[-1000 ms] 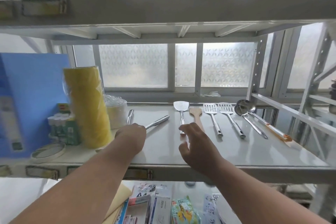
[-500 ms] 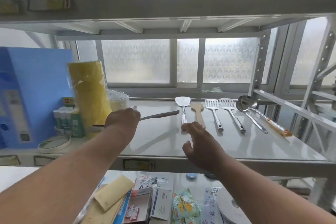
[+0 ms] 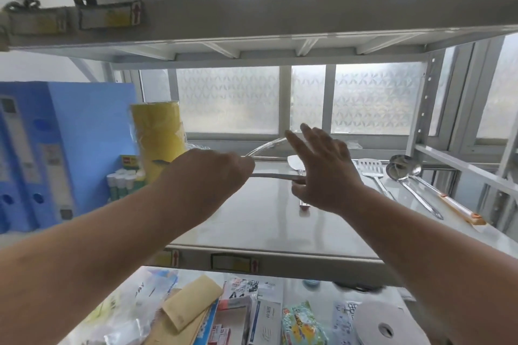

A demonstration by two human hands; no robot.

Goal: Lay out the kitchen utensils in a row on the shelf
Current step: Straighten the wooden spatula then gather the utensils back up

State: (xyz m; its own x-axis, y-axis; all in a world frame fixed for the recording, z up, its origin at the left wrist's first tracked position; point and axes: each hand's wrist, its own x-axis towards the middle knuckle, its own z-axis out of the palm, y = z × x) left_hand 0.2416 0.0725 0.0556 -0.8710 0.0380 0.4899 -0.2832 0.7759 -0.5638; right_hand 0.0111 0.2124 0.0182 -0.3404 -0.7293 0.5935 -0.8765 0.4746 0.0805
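My left hand [image 3: 213,173] is shut on two metal utensils [image 3: 273,176], held above the white shelf [image 3: 269,221]; one handle points right, the other curves up toward the window. My right hand [image 3: 322,171] is open, fingers spread, its thumb touching the end of the lower handle. Behind it a steel turner [image 3: 294,162] lies on the shelf, mostly hidden. Further right lie a slotted turner [image 3: 371,172] and two ladles [image 3: 403,169] in a row, handles toward me.
A yellow wrapped roll [image 3: 158,137], glue sticks [image 3: 123,185] and blue binders [image 3: 56,148] stand at the shelf's left. The shelf above [image 3: 280,17] hangs low. The lower shelf holds packets and a white tape roll [image 3: 389,325]. A frame post [image 3: 423,109] stands right.
My left hand has lifted the utensils off the shelf and carried them right. My right hand rose from the shelf's front edge and opened up to meet the handle.
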